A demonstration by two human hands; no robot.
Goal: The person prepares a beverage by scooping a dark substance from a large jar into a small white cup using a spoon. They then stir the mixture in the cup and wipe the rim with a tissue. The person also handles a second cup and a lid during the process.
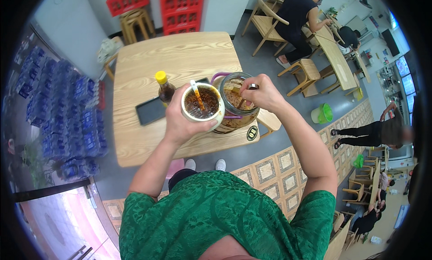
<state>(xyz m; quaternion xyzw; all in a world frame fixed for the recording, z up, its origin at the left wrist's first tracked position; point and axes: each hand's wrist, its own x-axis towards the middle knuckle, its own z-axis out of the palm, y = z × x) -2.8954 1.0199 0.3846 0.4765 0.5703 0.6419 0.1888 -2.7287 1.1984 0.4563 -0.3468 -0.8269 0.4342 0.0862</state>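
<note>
My left hand (179, 120) grips a white pot (220, 116) of dark chili sauce, held above the table near the jar. A white spoon (199, 95) with an orange-stained handle stands in the sauce. To the right, my right hand (261, 93) is closed on a utensil handle (253, 87) over the mouth of a large glass jar (233, 78). The jar holds a brownish, speckled sauce; the utensil's lower end is partly hidden by my fingers and the glass. A purple handle (219, 76) shows at the jar's left side.
On the wooden table (175, 54) are a dark tray (148, 111) and a yellow-capped sauce bottle (165, 88). A stool (270, 122) stands beyond the table's right edge. Wrapped bottle packs (74, 118) are stacked at left, red crates (180, 10) behind. Several people are farther right.
</note>
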